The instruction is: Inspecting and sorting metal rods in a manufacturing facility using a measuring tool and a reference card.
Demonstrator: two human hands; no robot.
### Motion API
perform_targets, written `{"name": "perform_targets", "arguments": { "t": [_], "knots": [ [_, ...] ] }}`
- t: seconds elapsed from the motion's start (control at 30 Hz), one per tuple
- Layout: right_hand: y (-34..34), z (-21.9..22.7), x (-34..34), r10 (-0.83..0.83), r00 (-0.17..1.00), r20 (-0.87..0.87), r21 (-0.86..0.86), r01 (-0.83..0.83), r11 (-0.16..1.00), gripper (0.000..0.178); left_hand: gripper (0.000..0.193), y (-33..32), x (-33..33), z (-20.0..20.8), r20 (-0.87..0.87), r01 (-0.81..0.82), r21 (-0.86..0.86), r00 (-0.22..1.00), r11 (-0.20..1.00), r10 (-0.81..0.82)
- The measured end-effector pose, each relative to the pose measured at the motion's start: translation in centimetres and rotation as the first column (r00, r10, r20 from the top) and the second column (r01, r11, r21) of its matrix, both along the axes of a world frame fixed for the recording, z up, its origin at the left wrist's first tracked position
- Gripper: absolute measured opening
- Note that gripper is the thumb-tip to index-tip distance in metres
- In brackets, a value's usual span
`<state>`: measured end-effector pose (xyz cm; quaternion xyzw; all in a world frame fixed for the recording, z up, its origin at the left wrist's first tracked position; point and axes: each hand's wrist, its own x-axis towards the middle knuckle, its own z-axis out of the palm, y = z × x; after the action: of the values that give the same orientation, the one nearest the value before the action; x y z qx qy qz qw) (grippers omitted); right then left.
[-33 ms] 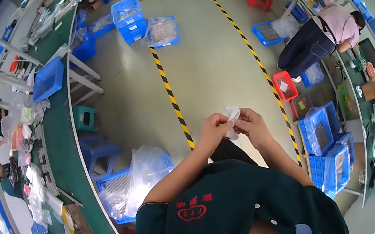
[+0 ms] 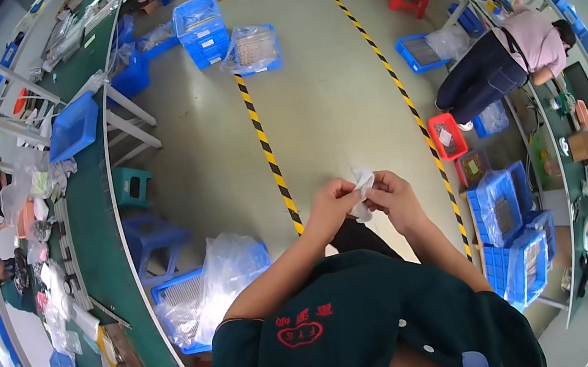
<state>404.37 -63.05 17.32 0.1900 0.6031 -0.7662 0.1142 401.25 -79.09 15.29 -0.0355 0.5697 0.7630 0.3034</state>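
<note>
Both hands are together in front of my body, above the walkway floor. My left hand [image 2: 336, 204] pinches one side of a small, thin, crumpled white piece [image 2: 362, 179]; whether it is tissue, cloth or a glove I cannot make out. From the other side, my right hand [image 2: 394, 195] grips the same piece between thumb and fingers. One end sticks up above the fingertips and another part hangs below them. The fingers hide its middle.
To my left runs a long green workbench [image 2: 112, 289], cluttered with parts and bags. A blue crate [image 2: 181, 286] under plastic stands beside it. Wrapped blue crates [image 2: 504, 258] are stacked at right. Farther off, a person [image 2: 512, 57] bends over the right-hand bench.
The white piece has shifted very slightly between my fingers. Otherwise both hands stay in the same place.
</note>
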Motion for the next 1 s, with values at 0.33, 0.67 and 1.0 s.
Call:
{"name": "perform_targets", "arguments": {
  "t": [0.33,0.67,1.0],
  "knots": [
    [6.6,-3.1,-21.0,0.215,0.941,-0.26,0.562,-0.033,0.826,0.025,0.019,5.9,-20.3,-2.9,-0.357,-0.205,-0.554,0.934,0.807,-0.008],
    [12.1,-3.3,-41.3,0.526,0.833,-0.174,0.802,-0.19,0.566,0.017,0.017,15.0,-40.2,-2.5,-0.454,-0.309,-0.644,0.891,0.7,-0.024],
    [21.6,-7.9,-67.3,0.476,0.877,-0.066,0.471,-0.393,0.79,0.029,0.009,22.7,-63.7,-4.7,-0.779,-0.341,-0.414,0.612,0.844,-0.135]
  ]
}}
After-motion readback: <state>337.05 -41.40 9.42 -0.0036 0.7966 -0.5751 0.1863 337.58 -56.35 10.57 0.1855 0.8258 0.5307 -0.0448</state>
